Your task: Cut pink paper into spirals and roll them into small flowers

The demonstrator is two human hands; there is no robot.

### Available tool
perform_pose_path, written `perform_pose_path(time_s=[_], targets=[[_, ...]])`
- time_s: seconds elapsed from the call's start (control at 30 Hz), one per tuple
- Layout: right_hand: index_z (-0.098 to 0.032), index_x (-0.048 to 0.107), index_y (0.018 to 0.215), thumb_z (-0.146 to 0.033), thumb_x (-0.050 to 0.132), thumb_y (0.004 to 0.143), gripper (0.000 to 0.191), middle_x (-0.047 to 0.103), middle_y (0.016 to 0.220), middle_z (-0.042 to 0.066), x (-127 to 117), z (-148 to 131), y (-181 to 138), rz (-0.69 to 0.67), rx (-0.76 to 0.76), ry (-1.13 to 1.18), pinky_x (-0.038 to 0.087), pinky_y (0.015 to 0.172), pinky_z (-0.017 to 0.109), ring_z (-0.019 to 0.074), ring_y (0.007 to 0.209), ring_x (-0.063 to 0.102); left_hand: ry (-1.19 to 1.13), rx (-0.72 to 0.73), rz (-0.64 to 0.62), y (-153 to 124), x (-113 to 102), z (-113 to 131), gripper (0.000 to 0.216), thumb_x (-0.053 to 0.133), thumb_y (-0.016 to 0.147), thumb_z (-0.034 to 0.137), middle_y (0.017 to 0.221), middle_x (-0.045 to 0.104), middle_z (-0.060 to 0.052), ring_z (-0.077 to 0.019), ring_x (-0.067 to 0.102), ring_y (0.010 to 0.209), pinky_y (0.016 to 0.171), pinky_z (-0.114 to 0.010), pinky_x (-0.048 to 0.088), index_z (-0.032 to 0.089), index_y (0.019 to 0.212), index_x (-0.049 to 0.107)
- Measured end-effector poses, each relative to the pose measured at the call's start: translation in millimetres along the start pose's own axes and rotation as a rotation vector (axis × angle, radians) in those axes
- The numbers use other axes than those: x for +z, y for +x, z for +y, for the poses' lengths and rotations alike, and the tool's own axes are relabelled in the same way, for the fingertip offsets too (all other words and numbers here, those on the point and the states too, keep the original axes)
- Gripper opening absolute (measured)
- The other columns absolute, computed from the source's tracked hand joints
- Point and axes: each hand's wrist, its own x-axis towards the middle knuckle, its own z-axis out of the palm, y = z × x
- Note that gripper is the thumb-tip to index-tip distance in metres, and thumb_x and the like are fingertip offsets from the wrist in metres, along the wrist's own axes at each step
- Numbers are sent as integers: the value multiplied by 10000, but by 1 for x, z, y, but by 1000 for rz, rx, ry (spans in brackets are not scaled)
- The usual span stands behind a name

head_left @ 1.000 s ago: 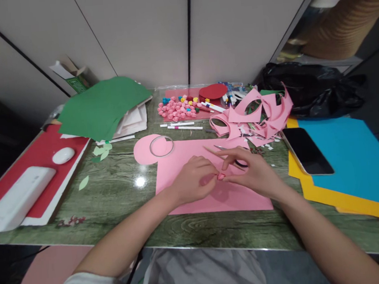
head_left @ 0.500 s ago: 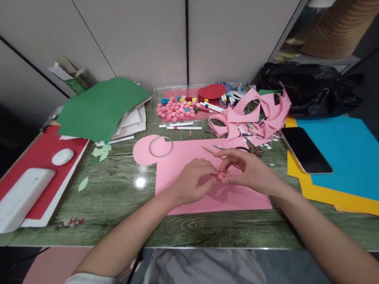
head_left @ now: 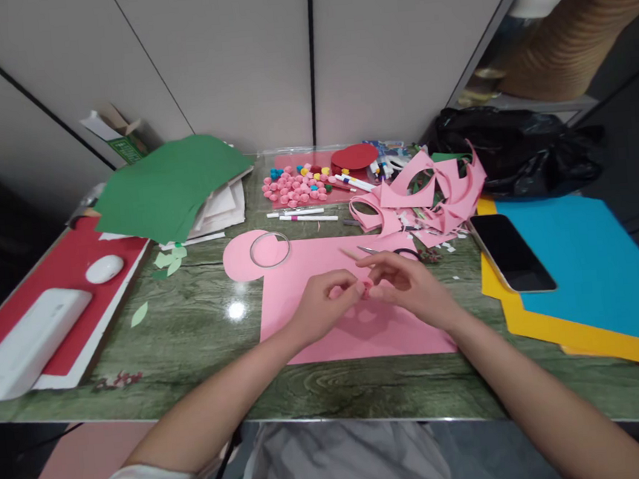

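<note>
My left hand (head_left: 319, 306) and my right hand (head_left: 407, 284) meet above a pink paper sheet (head_left: 333, 335) in the middle of the table. Both pinch a small rolled pink paper piece (head_left: 366, 288) between their fingertips. Just behind my right hand lie a thin wooden stick (head_left: 348, 253) and scissors (head_left: 388, 251), partly hidden by the fingers. A pink paper circle (head_left: 243, 257) with a clear ring (head_left: 270, 249) on it sits to the left of the sheet.
A pile of small pink paper rolls (head_left: 295, 185), markers (head_left: 306, 216) and pink paper scraps (head_left: 432, 192) lie at the back. A phone (head_left: 511, 252) rests on blue and yellow sheets (head_left: 590, 268) at right. Green paper (head_left: 169, 182), a white mouse (head_left: 103, 269) and a white device (head_left: 26, 340) are at left.
Both hands have lifted slightly and shifted back over the pink sheet, still working the small pink roll between the fingertips. The view has tilted a little.
</note>
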Motion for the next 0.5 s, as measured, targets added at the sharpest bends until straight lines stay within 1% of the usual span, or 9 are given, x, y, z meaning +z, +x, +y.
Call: perform_pose_path(time_s=[0.1,0.2,0.27,0.37,0.5], targets=[[-202,611,998,-361,563,818,245,640,877,41,0,-2,1,-50,15,67,472,731,288,169,793,603,-19,-27,12,0,0,-1,301,506,828,383,673,620,-14,-116,523,644,615,-218,381,136,698,619],[-182,647,848,-365,554,819,207,652,794,36,2,0,2,-45,24,7,470,708,291,177,750,604,19,-41,25,1,1,-1,312,502,822,395,662,628,-15,-118,527,634,597,-215,379,137,687,615],[-178,645,788,-357,584,792,189,651,729,30,5,3,2,10,36,-66,466,652,287,181,699,602,82,-35,46,1,2,-1,297,502,821,369,632,615,-6,-115,518,617,587,-215,371,139,660,598],[-177,647,741,-336,602,770,167,652,700,28,8,9,3,111,31,-195,452,611,280,183,673,595,213,-11,83,1,3,-1,250,513,806,308,609,591,6,-113,505,608,586,-222,362,142,628,570],[-177,642,753,-310,587,769,145,661,700,33,12,15,4,155,21,-253,456,601,280,184,666,599,354,36,110,1,3,-6,234,502,807,280,616,584,4,-123,511,613,594,-240,366,148,624,564]])
